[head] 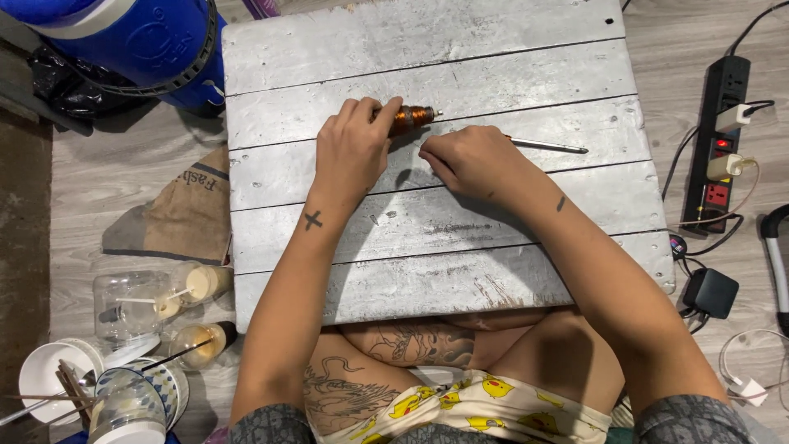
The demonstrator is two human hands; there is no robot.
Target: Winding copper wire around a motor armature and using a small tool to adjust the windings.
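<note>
My left hand (352,150) grips a small coil of copper wire (411,118) on the silver-painted plank board (460,247), thumb and fingers closed around its left end. My right hand (470,159) rests just to the right and below the coil, fingers curled as if pinching something thin; what is in it is hidden. A slim metal tool with a reddish handle end (549,146) lies on the board and sticks out from behind my right hand.
A blue drum (140,41) stands at the top left. A burlap sack (182,210) lies left of the board. Plastic cups and bowls (123,353) clutter the lower left floor. A power strip (722,140) with plugs and cables lies on the right.
</note>
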